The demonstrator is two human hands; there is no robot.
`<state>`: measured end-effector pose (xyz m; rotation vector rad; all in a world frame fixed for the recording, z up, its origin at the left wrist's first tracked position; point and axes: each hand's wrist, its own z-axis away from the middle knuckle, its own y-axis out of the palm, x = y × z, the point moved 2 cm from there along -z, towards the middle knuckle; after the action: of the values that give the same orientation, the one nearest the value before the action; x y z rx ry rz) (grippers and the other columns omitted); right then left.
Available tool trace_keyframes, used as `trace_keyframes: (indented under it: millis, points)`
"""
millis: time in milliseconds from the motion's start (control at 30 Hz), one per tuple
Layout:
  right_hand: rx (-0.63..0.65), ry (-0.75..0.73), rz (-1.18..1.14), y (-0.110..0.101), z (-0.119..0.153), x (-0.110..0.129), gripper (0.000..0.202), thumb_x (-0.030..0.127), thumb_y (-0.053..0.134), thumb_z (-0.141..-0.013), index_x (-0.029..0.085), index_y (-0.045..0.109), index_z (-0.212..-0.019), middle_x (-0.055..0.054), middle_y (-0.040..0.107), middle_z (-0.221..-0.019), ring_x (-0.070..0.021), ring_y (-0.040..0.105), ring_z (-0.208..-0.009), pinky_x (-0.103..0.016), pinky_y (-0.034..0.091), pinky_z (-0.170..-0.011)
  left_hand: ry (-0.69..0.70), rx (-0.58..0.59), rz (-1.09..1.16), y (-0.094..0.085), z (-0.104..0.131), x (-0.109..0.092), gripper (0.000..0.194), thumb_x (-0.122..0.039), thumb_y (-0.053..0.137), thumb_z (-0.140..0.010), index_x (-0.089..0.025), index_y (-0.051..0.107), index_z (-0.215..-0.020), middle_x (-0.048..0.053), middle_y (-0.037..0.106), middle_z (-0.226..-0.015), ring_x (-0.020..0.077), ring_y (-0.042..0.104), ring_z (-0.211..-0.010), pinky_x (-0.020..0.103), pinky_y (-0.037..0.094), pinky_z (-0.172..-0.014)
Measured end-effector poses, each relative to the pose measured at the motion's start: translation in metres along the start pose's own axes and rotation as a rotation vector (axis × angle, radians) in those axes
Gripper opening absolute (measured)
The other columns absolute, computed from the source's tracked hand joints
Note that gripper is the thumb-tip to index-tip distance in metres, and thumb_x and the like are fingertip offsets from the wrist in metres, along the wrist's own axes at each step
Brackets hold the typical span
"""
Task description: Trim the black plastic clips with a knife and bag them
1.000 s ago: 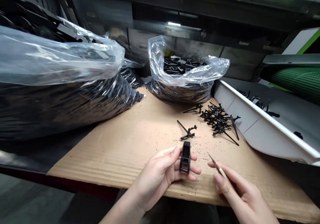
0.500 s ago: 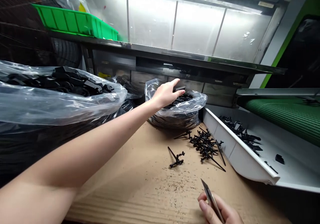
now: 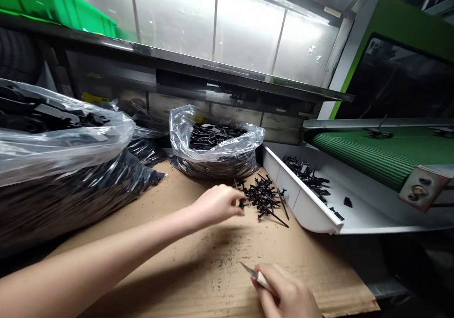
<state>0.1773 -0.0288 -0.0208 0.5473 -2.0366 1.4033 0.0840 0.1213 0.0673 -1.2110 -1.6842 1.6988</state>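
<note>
My left hand [image 3: 220, 205] is low over the cardboard, at the near left edge of a loose pile of black plastic sprue parts [image 3: 264, 195]. Its thumb and fingers are curled together, with a small black plastic part [image 3: 241, 204] showing at the tips; the hand hides most of that part. My right hand [image 3: 285, 292], at the bottom, is closed round a craft knife [image 3: 260, 278], its blade pointing up and left. Dark trimmings [image 3: 222, 261] are scattered on the cardboard [image 3: 170, 256] between the hands.
Behind stands an open clear bag [image 3: 223, 159] of black parts; a larger bag [image 3: 71, 167] is at left. A white tray [image 3: 305, 200] with black parts sits at right, beside a green conveyor belt [image 3: 407, 150]. A metal shelf [image 3: 191, 60] with a green bin [image 3: 67, 8] crosses above.
My left hand has come down from the clear bag to the cardboard beside the pile. The lone sprue part there no longer shows. The view has turned right; the knife stays in my right hand.
</note>
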Motion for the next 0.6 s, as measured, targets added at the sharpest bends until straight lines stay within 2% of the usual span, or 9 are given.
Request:
trace_keyframes:
  millis: [67, 167, 233, 333, 400, 467, 600]
  points:
    - [-0.003, -0.05, 0.101, -0.002, -0.009, 0.01, 0.027, 0.029, 0.036, -0.078, 0.022, 0.062, -0.084, -0.008, 0.059, -0.078, -0.0263, 0.053, -0.076, -0.036, 0.039, -0.065, 0.038, -0.047, 0.059, -0.01, -0.024, -0.007, 0.028, -0.031, 0.049, -0.085, -0.013, 0.052, -0.107, 0.006, 0.059, -0.096, 0.0183, 0.059, -0.081, 0.037, 0.048, -0.072]
    - [0.009, -0.08, 0.164, -0.008, -0.026, 0.015, 0.029, 0.031, 0.045, -0.078, 0.024, 0.058, -0.103, -0.006, 0.059, -0.097, -0.0261, 0.051, -0.092, -0.037, 0.04, -0.077, 0.021, -0.076, 0.111, -0.013, -0.047, -0.007, 0.029, -0.028, 0.049, -0.085, -0.014, 0.049, -0.11, 0.007, 0.056, -0.104, 0.0197, 0.058, -0.087, 0.039, 0.047, -0.075]
    - [-0.03, -0.034, 0.187, -0.018, -0.035, 0.006, 0.038, 0.036, 0.047, -0.079, 0.02, 0.052, -0.113, -0.008, 0.055, -0.111, -0.0255, 0.047, -0.104, -0.036, 0.039, -0.086, -0.042, -0.065, 0.113, -0.007, -0.05, 0.004, 0.027, -0.027, 0.05, -0.085, -0.014, 0.051, -0.107, 0.007, 0.056, -0.104, 0.0201, 0.057, -0.088, 0.039, 0.047, -0.075]
    - [-0.138, 0.087, 0.233, -0.037, -0.051, -0.021, 0.046, 0.034, 0.043, -0.083, 0.012, 0.04, -0.123, -0.015, 0.043, -0.126, -0.0279, 0.037, -0.116, -0.044, 0.031, -0.094, -0.134, -0.043, 0.121, 0.007, -0.043, 0.03, 0.025, -0.026, 0.051, -0.084, -0.014, 0.052, -0.106, 0.008, 0.055, -0.107, 0.021, 0.056, -0.092, 0.04, 0.046, -0.077]
    - [-0.156, 0.124, 0.242, -0.043, -0.066, -0.039, 0.045, 0.03, 0.048, -0.082, 0.015, 0.038, -0.124, -0.012, 0.039, -0.129, -0.0267, 0.038, -0.116, -0.047, 0.031, -0.093, -0.15, -0.034, 0.163, 0.017, -0.04, 0.044, 0.027, -0.025, 0.051, -0.084, -0.015, 0.05, -0.109, 0.008, 0.053, -0.111, 0.0219, 0.055, -0.095, 0.041, 0.046, -0.079]
    - [-0.139, 0.142, 0.226, -0.044, -0.084, -0.051, 0.041, 0.028, 0.051, -0.082, 0.019, 0.041, -0.121, -0.008, 0.042, -0.126, -0.0237, 0.045, -0.11, -0.047, 0.036, -0.089, -0.143, -0.038, 0.227, 0.026, -0.044, 0.053, 0.03, -0.025, 0.051, -0.084, -0.015, 0.048, -0.112, 0.009, 0.051, -0.114, 0.0227, 0.054, -0.097, 0.042, 0.045, -0.08]
    - [-0.089, 0.173, 0.146, -0.041, -0.119, -0.063, 0.034, 0.027, 0.05, -0.083, 0.017, 0.045, -0.115, -0.007, 0.05, -0.116, -0.0194, 0.053, -0.098, -0.041, 0.044, -0.081, -0.116, -0.067, 0.365, 0.045, -0.061, 0.055, 0.03, -0.024, 0.051, -0.084, -0.015, 0.048, -0.113, 0.008, 0.051, -0.114, 0.0227, 0.054, -0.096, 0.042, 0.046, -0.079]
